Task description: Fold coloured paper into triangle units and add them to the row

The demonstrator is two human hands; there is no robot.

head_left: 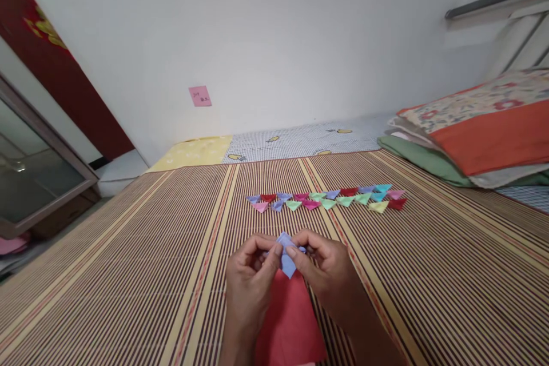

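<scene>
A small folded piece of blue paper (287, 263) is held up between both hands, above a red sheet of paper (291, 320) on the striped mat. My left hand (253, 274) pinches its left side, thumb on the near face. On the right side, my right hand (323, 266) grips the same paper, its thumb close to the other thumb. Beyond the hands, small folded paper pieces (311, 205) in pink, red, green, blue and yellow lie in two rows.
The striped mat (141, 274) reaches to a checked cloth (291, 142) along the wall. Folded bedding (506, 131) is piled at the right. A pink note (200, 96) is on the wall. At the far left stands a glass-panelled frame (34, 154).
</scene>
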